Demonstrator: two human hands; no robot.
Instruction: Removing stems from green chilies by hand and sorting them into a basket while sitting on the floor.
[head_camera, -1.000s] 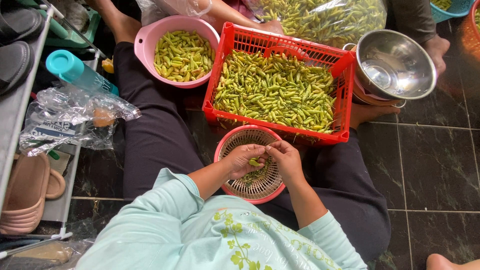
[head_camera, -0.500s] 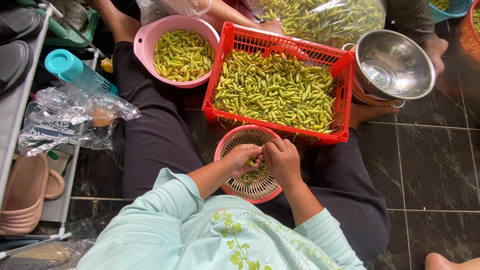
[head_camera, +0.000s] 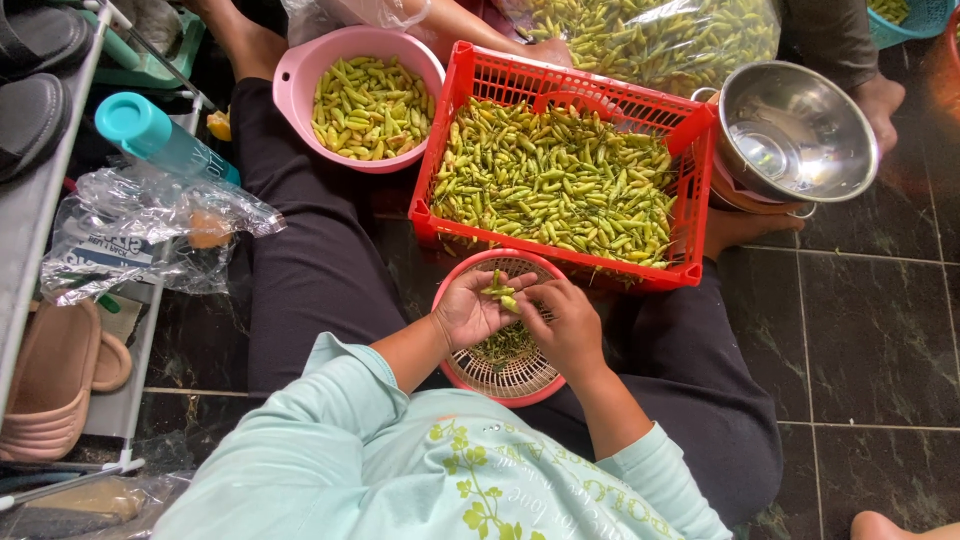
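Over the last second the left hand (head_camera: 468, 310) had turned palm-up and opened, cupping a few green chillies (head_camera: 500, 291) above the small pink basket (head_camera: 505, 375) in the lap. The right hand (head_camera: 565, 325) had come in from three o'clock, fingers pinched narrow at the chillies, probably plucking a stem, though the view was too small to be sure. Another piece was evidently being worked. The red crate (head_camera: 690, 190), heaped with chillies, lay at twelve o'clock; the pink bowl (head_camera: 300, 75) of chillies lay at eleven.
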